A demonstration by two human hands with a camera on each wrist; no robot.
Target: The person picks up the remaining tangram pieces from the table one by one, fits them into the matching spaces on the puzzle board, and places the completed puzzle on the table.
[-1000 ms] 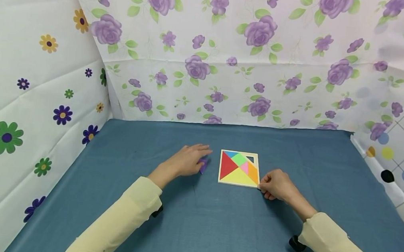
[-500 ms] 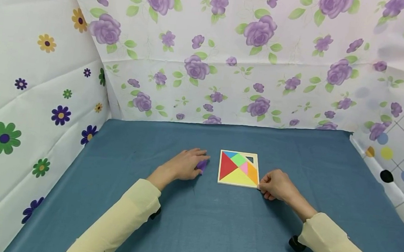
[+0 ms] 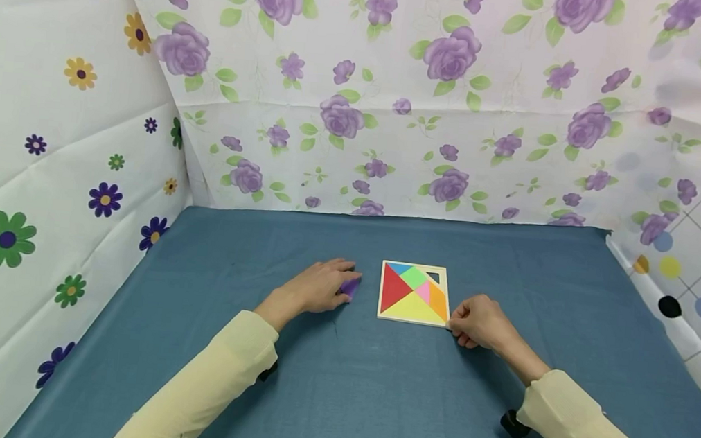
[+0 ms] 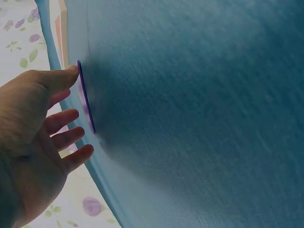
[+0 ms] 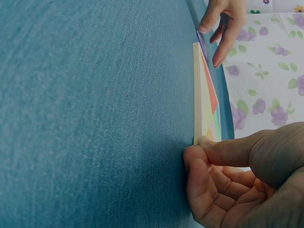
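Observation:
A square wooden tangram board lies on the blue cloth, filled with red, yellow, blue, green, pink and orange pieces. Its upper right corner shows a dark triangular gap. To the left of the board, my left hand pinches a purple triangle between thumb and index finger. In the left wrist view, the thumb meets one end of the purple triangle, and the other fingers are spread loosely. My right hand grips the board's near right corner between thumb and a curled index finger, the rest folded under.
Blue cloth covers the table. A floral sheet hangs behind it, with patterned sheets at both sides. Dark wrist-worn devices show under both sleeves, the right one close to the cloth.
My left hand has lowered slightly toward me and its thumb and index finger have come round the purple triangle, which has turned a little. My right hand and the board stay in place.

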